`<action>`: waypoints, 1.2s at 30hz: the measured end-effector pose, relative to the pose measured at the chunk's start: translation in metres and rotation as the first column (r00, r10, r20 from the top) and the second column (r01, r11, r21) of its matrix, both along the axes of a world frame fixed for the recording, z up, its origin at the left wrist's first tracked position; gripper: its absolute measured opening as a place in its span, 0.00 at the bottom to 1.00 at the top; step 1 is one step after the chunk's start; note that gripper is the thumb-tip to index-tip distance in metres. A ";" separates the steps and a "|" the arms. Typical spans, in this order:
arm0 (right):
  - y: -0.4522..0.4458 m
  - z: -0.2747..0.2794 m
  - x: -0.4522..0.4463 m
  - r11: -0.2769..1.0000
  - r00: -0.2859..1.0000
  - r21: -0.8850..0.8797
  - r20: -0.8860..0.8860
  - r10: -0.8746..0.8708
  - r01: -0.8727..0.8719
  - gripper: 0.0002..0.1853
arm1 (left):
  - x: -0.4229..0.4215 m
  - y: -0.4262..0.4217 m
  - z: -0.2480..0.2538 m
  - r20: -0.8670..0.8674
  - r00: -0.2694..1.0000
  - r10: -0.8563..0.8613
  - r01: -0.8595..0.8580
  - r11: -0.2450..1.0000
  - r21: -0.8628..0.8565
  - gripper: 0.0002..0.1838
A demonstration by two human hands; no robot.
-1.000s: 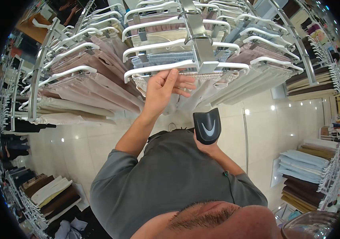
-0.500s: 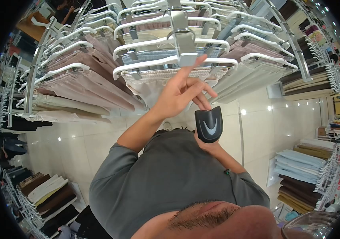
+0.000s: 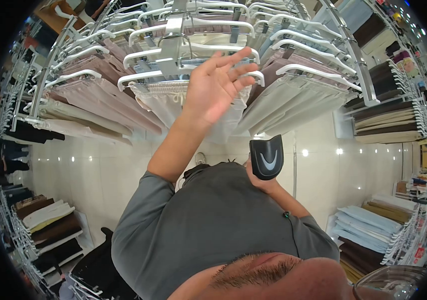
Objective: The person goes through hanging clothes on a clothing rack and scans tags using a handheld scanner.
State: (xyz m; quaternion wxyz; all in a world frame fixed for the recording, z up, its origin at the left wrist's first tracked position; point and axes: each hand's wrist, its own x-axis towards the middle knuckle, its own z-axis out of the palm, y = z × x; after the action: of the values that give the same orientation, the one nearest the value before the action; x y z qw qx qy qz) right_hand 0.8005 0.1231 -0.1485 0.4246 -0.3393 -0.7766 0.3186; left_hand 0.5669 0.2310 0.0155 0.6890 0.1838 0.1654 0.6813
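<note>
My left hand (image 3: 213, 87) is raised with its palm facing up and its fingers spread, in front of a white hanger (image 3: 146, 77) at the near end of the middle rail. Behind and below it hang off-white trousers (image 3: 158, 102) with a gathered waistband and a drawstring. Nothing shows in its palm; whether it touches the hanger I cannot tell. Lower and to the right, my right hand (image 3: 262, 184) is closed round a black device (image 3: 267, 157) with a grey curved mark. The device's head points up towards the rack and hides most of the fingers.
Pink trousers (image 3: 101, 97) hang to the left and pale grey-green trousers (image 3: 288, 95) to the right, each by a metal rail end. Folded blue garments (image 3: 368, 225) lie at the lower right, and folded dark and white ones (image 3: 53, 220) at the lower left. Tiled floor (image 3: 308, 175) shows between.
My left hand has moved off the front hanger and turned palm up with its fingers spread. The rack has shifted left in view. My right hand still holds the device.
</note>
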 end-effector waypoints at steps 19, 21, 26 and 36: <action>0.022 0.005 0.033 0.973 0.977 -0.221 -0.212 0.020 -0.068 0.24 | -0.018 0.014 -0.002 -0.013 0.985 0.173 -0.173 0.970 -0.170 0.08; 0.023 0.005 0.032 0.971 0.981 -0.232 -0.195 0.003 -0.049 0.23 | -0.017 0.011 0.001 0.051 0.987 0.153 -0.140 0.969 -0.206 0.06; 0.017 0.003 0.030 0.974 0.989 -0.226 -0.137 -0.053 0.021 0.23 | -0.014 0.009 0.003 -0.036 0.993 0.110 -0.115 0.973 -0.201 0.08; 0.011 -0.015 0.042 0.995 0.999 -0.095 0.047 -0.008 0.012 0.20 | 0.009 -0.002 0.006 -0.424 0.905 0.032 -0.076 0.993 -0.087 0.19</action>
State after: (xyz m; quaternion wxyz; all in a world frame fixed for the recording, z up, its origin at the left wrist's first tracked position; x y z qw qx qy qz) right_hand 0.8425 0.1336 -0.1638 0.3916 -0.3702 -0.7685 0.3450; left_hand 0.5760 0.2288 0.0218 0.6261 0.2867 0.3499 0.6351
